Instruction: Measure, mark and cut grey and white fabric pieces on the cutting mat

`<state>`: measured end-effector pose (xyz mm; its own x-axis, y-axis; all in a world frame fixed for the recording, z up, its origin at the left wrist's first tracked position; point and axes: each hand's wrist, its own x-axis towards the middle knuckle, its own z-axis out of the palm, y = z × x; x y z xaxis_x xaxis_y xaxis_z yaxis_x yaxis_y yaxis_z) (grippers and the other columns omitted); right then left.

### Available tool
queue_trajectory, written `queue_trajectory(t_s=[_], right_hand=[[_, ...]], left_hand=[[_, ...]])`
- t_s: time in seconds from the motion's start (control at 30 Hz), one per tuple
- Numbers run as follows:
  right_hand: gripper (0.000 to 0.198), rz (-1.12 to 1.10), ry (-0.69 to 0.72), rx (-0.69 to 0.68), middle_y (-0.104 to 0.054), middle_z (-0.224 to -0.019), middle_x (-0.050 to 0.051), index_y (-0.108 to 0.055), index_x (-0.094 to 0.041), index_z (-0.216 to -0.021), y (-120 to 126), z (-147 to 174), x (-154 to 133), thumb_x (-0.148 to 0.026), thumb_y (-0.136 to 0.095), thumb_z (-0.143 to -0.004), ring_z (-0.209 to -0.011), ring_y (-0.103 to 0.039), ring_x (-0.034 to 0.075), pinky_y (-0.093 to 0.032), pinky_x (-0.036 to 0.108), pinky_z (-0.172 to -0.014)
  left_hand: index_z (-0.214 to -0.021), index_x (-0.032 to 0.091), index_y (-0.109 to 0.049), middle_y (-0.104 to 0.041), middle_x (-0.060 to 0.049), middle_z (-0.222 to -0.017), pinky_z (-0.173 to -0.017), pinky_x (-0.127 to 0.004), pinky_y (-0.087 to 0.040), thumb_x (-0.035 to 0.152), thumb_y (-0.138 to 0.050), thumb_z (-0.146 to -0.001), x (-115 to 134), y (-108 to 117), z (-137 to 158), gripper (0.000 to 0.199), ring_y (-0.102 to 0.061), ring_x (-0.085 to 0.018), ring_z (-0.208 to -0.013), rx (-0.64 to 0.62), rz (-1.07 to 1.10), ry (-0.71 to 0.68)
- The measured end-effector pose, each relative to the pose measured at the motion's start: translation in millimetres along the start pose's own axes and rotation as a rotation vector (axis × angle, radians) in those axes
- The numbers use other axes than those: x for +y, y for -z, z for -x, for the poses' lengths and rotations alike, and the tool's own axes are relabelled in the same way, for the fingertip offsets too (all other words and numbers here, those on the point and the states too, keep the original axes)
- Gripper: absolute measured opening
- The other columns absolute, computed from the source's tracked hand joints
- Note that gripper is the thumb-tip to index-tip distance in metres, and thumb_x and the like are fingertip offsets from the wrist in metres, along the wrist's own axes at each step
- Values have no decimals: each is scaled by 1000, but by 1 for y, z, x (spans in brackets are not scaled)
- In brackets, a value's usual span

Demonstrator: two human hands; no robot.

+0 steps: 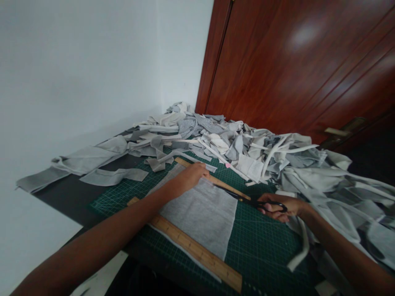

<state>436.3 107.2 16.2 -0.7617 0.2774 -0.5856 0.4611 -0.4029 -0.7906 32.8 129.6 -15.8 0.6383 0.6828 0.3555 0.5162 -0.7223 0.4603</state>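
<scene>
A piece of grey fabric lies on the green cutting mat. My left hand is closed at the fabric's far edge, fingers pinched on the cloth beside a wooden ruler; the fingertips are partly hidden. In my right hand is a pair of black-handled scissors, fingers wrapped around the handles. Their blades point left along the far edge of the fabric, close to the ruler and towards my left hand. A second wooden ruler lies across the near edge of the fabric, under my left forearm.
A large heap of grey and white fabric scraps covers the back and right of the table. Several loose strips lie at the left on the dark tabletop. Behind are a white wall and a brown wooden door.
</scene>
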Motion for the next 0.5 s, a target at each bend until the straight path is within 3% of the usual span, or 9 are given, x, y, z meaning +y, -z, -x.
queue_trajectory(t_s=[0.37, 0.5], right_hand=[[62, 12, 4, 34, -39, -54, -13, -54, -17, -91, -13, 9, 2, -72, -80, -79, -35, -29, 1, -28, 15, -32], [59, 9, 25, 55, -38, -55, -13, -55, -17, -92, -17, 9, 1, -70, -79, -81, -37, -29, 1, -28, 14, -34]], left_hand=[[-82, 16, -69, -64, -5, -88, -91, -33, -46, 10, -56, -95, -6, -8, 3, 20, -58, -19, -92, 31, 30, -15], [-91, 16, -71, -66, -7, -96, -92, -33, -47, 11, -56, -95, -7, -8, 4, 17, -59, -20, -97, 51, 24, -5]])
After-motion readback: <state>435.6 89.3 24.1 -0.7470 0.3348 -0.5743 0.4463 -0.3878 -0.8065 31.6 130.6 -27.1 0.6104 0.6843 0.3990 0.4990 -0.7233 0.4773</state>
